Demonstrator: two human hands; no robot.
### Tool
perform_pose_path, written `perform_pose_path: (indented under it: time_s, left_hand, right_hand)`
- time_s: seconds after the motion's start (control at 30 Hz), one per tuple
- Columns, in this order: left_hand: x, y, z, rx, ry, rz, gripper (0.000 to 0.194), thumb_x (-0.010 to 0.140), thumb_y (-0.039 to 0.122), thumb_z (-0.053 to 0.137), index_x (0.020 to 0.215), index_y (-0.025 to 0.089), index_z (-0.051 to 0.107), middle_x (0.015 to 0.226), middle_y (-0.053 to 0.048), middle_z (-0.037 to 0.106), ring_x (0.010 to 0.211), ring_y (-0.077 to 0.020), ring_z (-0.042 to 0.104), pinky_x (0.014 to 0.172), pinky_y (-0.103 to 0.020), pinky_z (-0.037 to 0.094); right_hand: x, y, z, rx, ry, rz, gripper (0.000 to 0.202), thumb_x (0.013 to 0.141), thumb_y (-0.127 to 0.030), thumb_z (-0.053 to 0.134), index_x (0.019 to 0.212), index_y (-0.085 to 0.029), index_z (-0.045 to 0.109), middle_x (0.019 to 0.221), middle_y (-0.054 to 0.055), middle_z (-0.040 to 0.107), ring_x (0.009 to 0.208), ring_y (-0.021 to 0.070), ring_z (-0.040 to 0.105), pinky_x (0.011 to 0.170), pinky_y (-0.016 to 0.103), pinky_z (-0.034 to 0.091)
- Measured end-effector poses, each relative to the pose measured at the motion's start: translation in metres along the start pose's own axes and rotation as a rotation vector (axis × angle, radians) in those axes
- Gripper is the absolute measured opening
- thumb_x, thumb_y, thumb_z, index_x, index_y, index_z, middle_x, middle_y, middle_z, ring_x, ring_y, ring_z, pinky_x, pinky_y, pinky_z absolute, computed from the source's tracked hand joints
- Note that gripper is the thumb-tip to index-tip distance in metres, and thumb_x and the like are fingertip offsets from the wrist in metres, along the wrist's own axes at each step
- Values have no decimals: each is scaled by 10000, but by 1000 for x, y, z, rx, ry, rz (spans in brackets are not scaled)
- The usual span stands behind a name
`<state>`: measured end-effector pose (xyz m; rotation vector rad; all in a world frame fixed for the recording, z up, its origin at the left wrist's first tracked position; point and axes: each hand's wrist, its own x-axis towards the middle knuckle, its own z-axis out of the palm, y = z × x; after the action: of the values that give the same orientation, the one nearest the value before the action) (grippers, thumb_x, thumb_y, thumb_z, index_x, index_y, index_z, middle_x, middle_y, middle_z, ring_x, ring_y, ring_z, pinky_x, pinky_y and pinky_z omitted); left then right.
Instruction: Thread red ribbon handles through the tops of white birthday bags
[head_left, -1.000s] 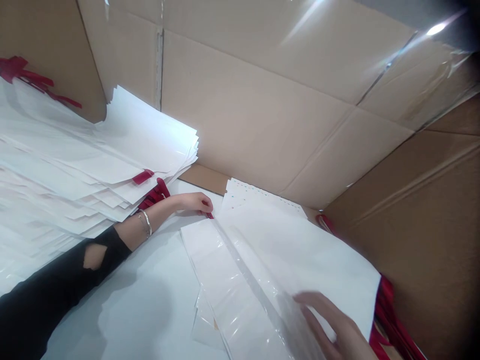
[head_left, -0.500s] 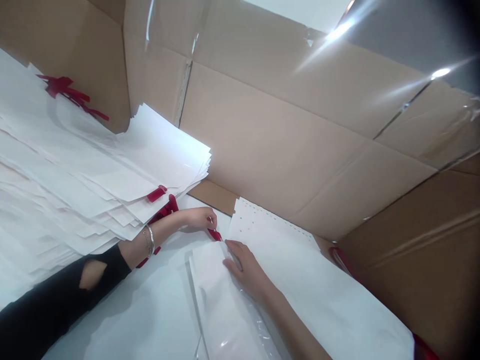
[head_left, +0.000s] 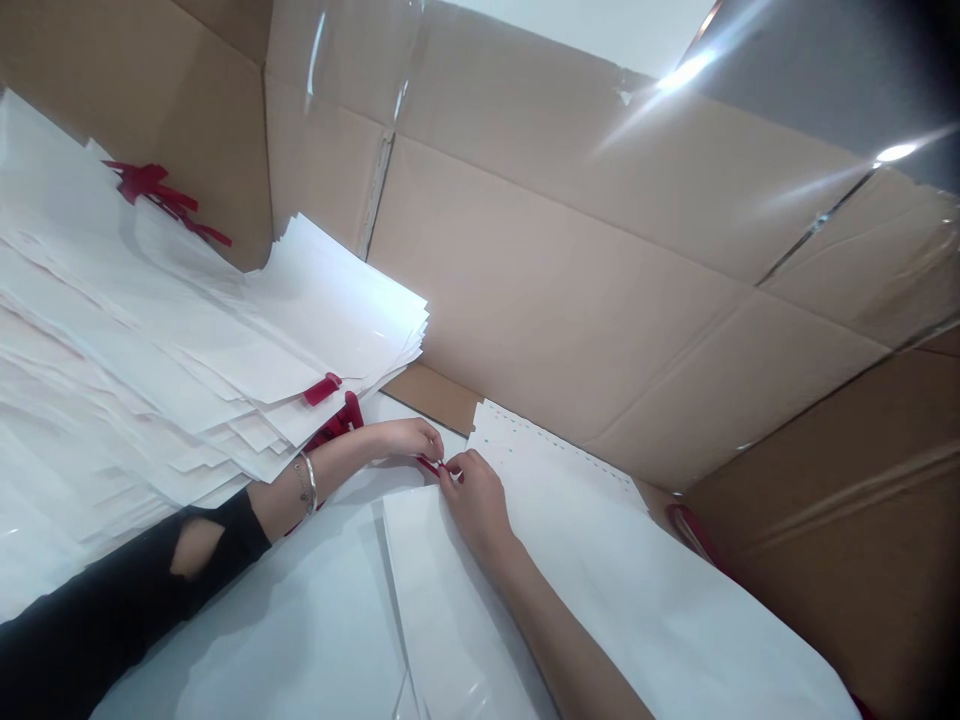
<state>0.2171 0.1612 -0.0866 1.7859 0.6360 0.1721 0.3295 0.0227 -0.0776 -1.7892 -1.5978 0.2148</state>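
The right hand [head_left: 476, 505] had moved up and inward since the frame half a second earlier, leaving the far end of the white paper packet [head_left: 427, 575] and arriving at the red ribbon [head_left: 429, 466], right next to the left hand [head_left: 409, 438]. A second earlier it had been low on the right, its fingers spread over the packet's clear plastic edge. Now its fingers were curled, thumb and forefinger pinched together on the ribbon near the left fingertips, with the back of the hand turned upward. Its bare forearm ran down to the bottom edge of the view, lying across the packet's right side. The left hand was closed in a pinch on the ribbon too, wrist slightly bent and fingers pointing right; its forearm came in from the lower left, with a silver bracelet [head_left: 310, 484] near the wrist and a black sleeve [head_left: 127, 600] below that. The ribbon lay just beyond the packet's far end, short and slanting between the two sets of fingertips. The packet lay flat, its length running down toward the person. To the left sat a spread pile of white paper [head_left: 172, 330], and a cardboard wall [head_left: 570, 290] stood behind the hands.
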Motion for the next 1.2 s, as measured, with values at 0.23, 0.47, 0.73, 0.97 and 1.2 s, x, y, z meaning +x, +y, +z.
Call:
perform_pose_path:
  time_s: [0.23, 0.47, 0.73, 0.97, 1.2]
  left_hand:
    - [5, 1, 4, -107, 74, -1, 173, 575, 257, 582, 716, 172, 634, 690, -3, 610, 648, -146, 534, 577, -234, 388]
    - [-2, 17, 12, -168, 124, 14, 175, 550, 221, 589, 713, 163, 604, 667, 4, 595, 672, -143, 541, 591, -225, 373]
    - [-8, 20, 19, -220, 147, -40, 208, 555, 208, 592, 756, 174, 548, 703, 1, 607, 758, -175, 584, 588, -228, 367]
    - [-14, 31, 19, -254, 136, -4, 214, 618, 258, 609, 798, 178, 526, 832, -12, 637, 911, -184, 598, 657, -229, 383]
    - [-17, 40, 22, -254, 176, 27, 221, 629, 265, 614, 806, 178, 513, 788, 5, 610, 848, -170, 590, 655, -235, 364]
  right_hand:
    - [0, 3, -2, 259, 67, 92, 153, 786, -294, 455, 696, -184, 514, 736, 35, 597, 707, 173, 559, 670, 288, 445]
    - [11, 2, -8, 364, 12, 137, 158, 692, -323, 571, 715, -167, 582, 671, 21, 606, 611, 157, 539, 573, 258, 419]
    - [24, 7, -31, 431, 105, 170, 246, 762, -409, 471, 738, -175, 546, 762, 44, 609, 693, 163, 557, 652, 280, 446]
    - [19, 5, -22, 513, 59, 192, 183, 690, -327, 548, 580, -184, 519, 586, 1, 566, 581, 148, 517, 566, 254, 400]
    - [19, 3, -24, 638, 54, 242, 261, 729, -418, 504, 780, -172, 574, 609, 12, 586, 577, 163, 545, 561, 271, 428]
